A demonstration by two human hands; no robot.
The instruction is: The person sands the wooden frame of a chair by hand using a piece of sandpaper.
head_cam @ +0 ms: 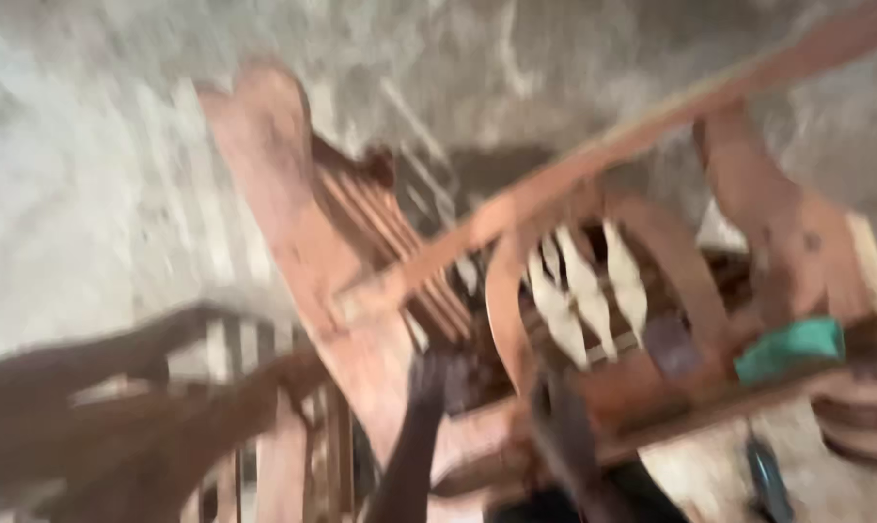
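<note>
The whole view is smeared by motion. My left hand (pixel 288 373) comes in from the lower left on a broad blurred forearm and ends at the edge of a reddish wooden plank (pixel 293 223). A thinner dark arm rises from the bottom centre; I take it for my right hand (pixel 427 373), which lies against the same plank's lower part. The blur hides whether either hand grips anything. A long wooden rail (pixel 652 116) slants across a curved chair back with pale slats (pixel 584 291).
The wooden furniture parts lie on a grey concrete floor (pixel 80 145). A green object (pixel 789 349) rests on the frame at the right. A dark tool-like thing (pixel 768 479) lies on the floor at the lower right. A dark shape (pixel 564 436) sits below the chair back.
</note>
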